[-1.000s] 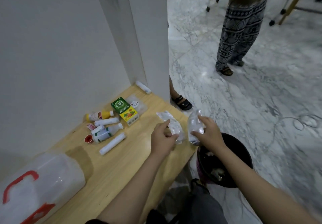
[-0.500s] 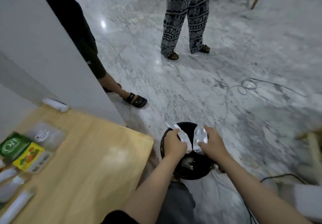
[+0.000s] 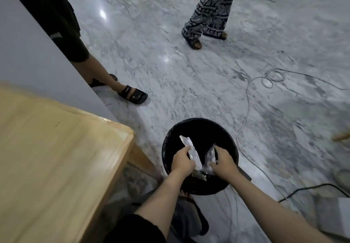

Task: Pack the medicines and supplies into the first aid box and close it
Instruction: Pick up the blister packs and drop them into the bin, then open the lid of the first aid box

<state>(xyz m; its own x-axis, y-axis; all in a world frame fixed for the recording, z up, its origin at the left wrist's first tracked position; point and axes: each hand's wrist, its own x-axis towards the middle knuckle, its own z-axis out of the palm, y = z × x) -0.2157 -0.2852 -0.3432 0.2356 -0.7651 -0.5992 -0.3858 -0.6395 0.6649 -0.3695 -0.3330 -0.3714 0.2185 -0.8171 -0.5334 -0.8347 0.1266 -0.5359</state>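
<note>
Two bare arms reach out from the bottom of the view, over a dark lap. The left hand (image 3: 182,160) is closed around a clear wrapper (image 3: 191,151). The wrapper sticks up and away from the fingers. The right hand (image 3: 223,162) is closed around a second clear wrapper (image 3: 209,157), which is crumpled and smaller. The two wrappers are near each other but do not touch at the top. Low down between the hands it is too blurry to tell if they meet.

Both hands and both wrappers are over the open top of a black bin (image 3: 200,127). The bin stands on the floor (image 3: 170,76), just beside the near right corner of the wooden bench (image 3: 56,148). The part of the bench that shows is bare wood. The first aid box and the medicines are out of view.

A grey cable (image 3: 244,117) runs over the floor past the right side of the bin. A black cable (image 3: 310,188) lies nearer, at the right.

Farther off, a leg in a black sandal (image 3: 132,95) stands by the white wall (image 3: 28,57) behind the bench. Farthest away, a person in patterned trousers (image 3: 212,13) stands on the floor.
</note>
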